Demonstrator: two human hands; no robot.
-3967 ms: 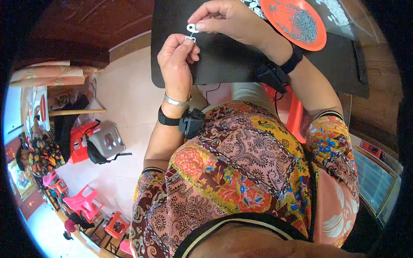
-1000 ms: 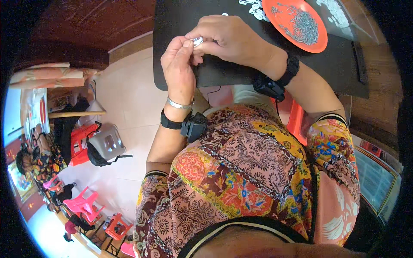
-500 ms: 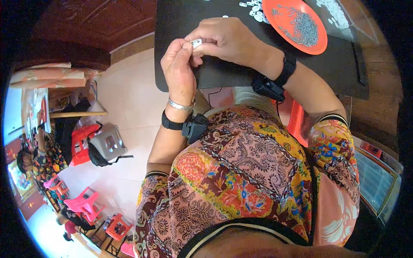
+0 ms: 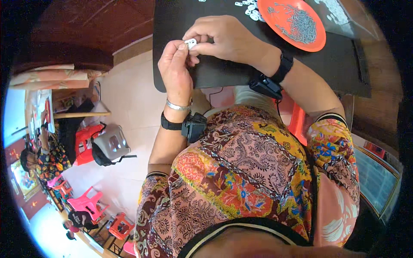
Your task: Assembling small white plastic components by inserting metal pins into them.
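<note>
**Two-Handed Pinch Grip: Handling and Appearance**

The dark, flat-topped table with rounded corners point(image 4: 223, 74) is the work surface. The orange, round, shallow plate, apparently plastic point(image 4: 320, 39), rests on it at the far right.

Right hand point(image 4: 218, 35): thumb and bent fingers grasp the work part from its right side. Left hand point(image 4: 175, 72): thumb and fingertips pinch the same part from its left side. Neither is released.

The small, white, rounded-edged part, apparently moulded plastic point(image 4: 192, 43), is located between the two sets of fingertips, above the near left area of the table. Expect it to be very light and stiff, with little risk of breakage under finger pressure. Its smooth faces may slip or turn; grip opposite outer edges with thumb and fingertip pads and leave the marked face uncovered. Appearance: white, compact, with dark openings or marks on the visible face. Fingers cover its ends; whether it is one piece or several cannot be told.

Loose, small, white, rounded pieces of similar look point(image 4: 253, 13) lie just left of the plate. Slender, grey, metal pins or screws point(image 4: 303, 30) lie heaped in the plate; they are too small to identify exactly.
</note>
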